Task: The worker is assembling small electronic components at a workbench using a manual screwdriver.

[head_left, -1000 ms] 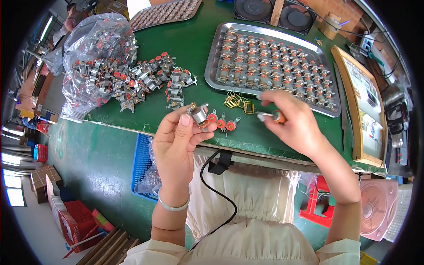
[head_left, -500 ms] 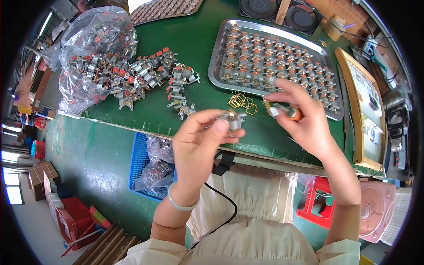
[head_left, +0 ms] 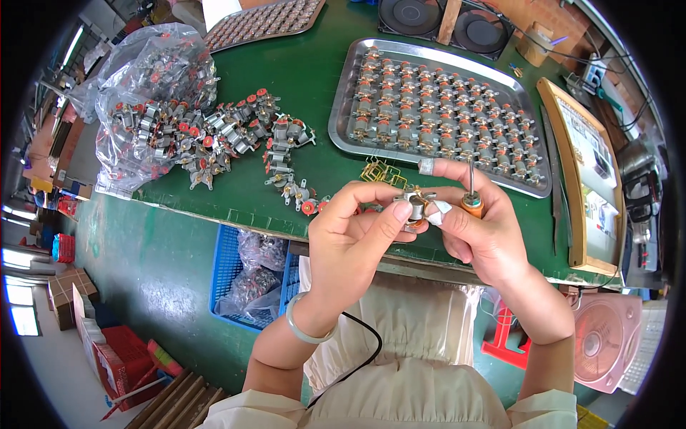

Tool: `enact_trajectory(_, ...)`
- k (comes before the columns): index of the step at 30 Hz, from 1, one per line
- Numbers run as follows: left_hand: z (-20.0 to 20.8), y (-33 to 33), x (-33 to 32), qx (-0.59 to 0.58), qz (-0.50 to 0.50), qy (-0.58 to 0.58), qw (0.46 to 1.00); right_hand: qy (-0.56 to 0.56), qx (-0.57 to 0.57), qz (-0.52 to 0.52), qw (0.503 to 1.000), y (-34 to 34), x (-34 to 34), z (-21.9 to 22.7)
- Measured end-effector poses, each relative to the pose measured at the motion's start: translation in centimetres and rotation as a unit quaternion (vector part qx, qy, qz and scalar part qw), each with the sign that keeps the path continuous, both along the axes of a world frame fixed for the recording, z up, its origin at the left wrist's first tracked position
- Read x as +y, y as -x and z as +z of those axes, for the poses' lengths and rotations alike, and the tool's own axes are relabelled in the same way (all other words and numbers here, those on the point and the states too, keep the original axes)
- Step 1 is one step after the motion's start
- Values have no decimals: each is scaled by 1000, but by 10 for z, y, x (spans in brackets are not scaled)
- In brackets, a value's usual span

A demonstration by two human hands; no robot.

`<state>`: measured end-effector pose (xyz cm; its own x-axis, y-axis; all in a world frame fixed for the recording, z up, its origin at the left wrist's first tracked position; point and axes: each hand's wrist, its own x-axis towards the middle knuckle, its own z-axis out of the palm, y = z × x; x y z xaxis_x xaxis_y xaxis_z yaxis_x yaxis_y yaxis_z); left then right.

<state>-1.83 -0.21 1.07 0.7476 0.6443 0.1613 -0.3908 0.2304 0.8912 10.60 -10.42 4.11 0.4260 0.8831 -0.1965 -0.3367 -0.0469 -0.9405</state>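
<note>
My left hand [head_left: 350, 236] pinches a small silver cylindrical metal part [head_left: 416, 210], which looks like a little motor with tabs, between thumb and fingers. My right hand [head_left: 493, 232] has a screwdriver [head_left: 472, 203] tucked in its curled fingers, its shaft pointing up. The right thumb and fingertips, with whitish wraps on them, meet the metal part from the right; whether a brass piece is between them is hidden. Just beyond the hands lie several thin brass wire frames [head_left: 382, 171]. Similar metal parts with red discs form a loose pile [head_left: 207, 139] at the left.
A steel tray [head_left: 341, 129] of parts in rows stands behind my hands. At the left is a clear plastic bag [head_left: 132, 79] of parts; a second tray [head_left: 268, 25] lies far back. Two black fans [head_left: 482, 32] and a wooden frame [head_left: 580, 179] border the right. A blue crate [head_left: 223, 279] sits below.
Both hands have come together: the left moved right with the metal part, and the right moved down to meet it. The screwdriver now points up. The view has shifted slightly.
</note>
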Motion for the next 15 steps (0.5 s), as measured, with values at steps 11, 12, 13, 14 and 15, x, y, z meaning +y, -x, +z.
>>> enact_trajectory(11,1,0,-1,-3,-43,20,999,-27,-89,-21,995,-4,-9,-7)
enact_trajectory(12,-1,-2,-2,-11,-33,-6,999,-58,-116,-34,991,-4,-10,-10)
enact_trajectory(13,-1,-1,-3,-18,-21,-33,999,-59,-115,-34,991,-3,-10,-11)
enact_trajectory(14,-1,-1,-3,-17,-20,-34,999,-68,-155,-33,985,-2,-10,-12)
enact_trajectory(15,0,0,-3,-15,-19,-23,999,-77,-195,-32,977,-2,-10,-12)
